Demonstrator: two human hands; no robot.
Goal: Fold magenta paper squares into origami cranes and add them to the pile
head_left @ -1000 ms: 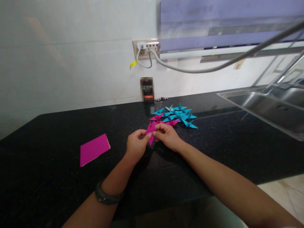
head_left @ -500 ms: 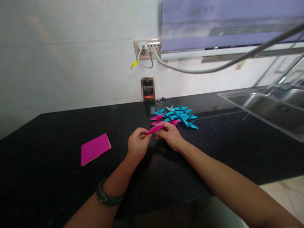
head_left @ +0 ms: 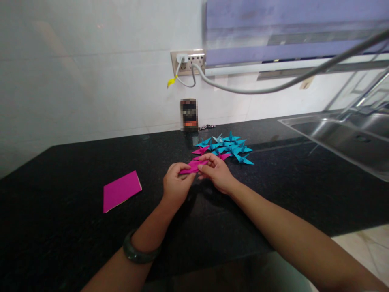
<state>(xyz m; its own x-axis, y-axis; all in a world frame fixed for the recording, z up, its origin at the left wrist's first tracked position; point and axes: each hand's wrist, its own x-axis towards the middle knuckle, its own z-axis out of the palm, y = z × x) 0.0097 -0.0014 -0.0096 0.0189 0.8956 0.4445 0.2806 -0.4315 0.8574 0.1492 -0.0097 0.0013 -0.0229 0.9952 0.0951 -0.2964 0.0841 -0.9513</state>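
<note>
Both hands pinch one folded magenta paper piece just above the black countertop. My left hand grips its left end with thumb and fingers closed. Closed on the right end is my right hand. The piece lies nearly flat between them. Right behind my hands sits a cluster of folded paper cranes: several teal ones and a few magenta ones.
A stack of flat magenta paper sheets lies to the left on the counter. A steel sink is at the right. A small blurred object stands against the tiled wall, under a socket with a grey cable.
The magenta piece was turned from hanging point-down to lying nearly flat between my fingers. Both hands stayed in about the same spot.
</note>
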